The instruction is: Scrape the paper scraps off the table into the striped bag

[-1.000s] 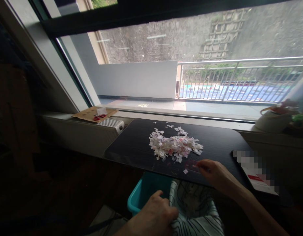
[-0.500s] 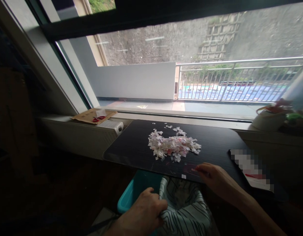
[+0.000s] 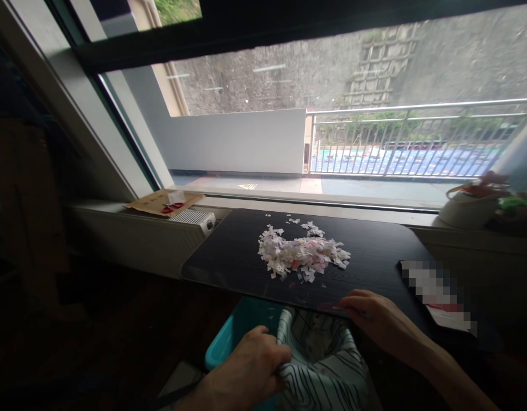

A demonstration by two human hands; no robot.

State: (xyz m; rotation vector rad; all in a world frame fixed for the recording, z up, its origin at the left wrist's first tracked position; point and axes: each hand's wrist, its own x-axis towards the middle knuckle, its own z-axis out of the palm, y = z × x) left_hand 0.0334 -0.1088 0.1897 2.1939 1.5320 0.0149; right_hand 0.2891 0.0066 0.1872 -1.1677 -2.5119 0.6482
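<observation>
My left hand (image 3: 258, 357) is closed on the rim of a white bag with black stripes (image 3: 325, 379), below the table's front edge. The bag's mouth gapes upward, and small pale scraps show dimly inside. At the table edge above the bag, my right hand (image 3: 366, 308) pinches a thin, see-through pinkish piece (image 3: 329, 307); its exact kind is unclear. Farther in on the dark table (image 3: 229, 257) lies a heap of small cut paper pieces (image 3: 300, 251), mostly white with some pink. A few loose scraps are scattered behind the heap.
A teal plastic bin (image 3: 229, 331) stands beside the bag, under the table edge. On the table's right lies a dark flat object with a blurred-out top (image 3: 438, 297). Red scissors (image 3: 172, 208) rest on brown paper (image 3: 149, 202) by the radiator (image 3: 192, 222). A window is behind.
My right hand has drawn the pinkish piece toward me, to the table's front edge. The white scrap near that edge no longer shows on the table. My left hand stays on the bag.
</observation>
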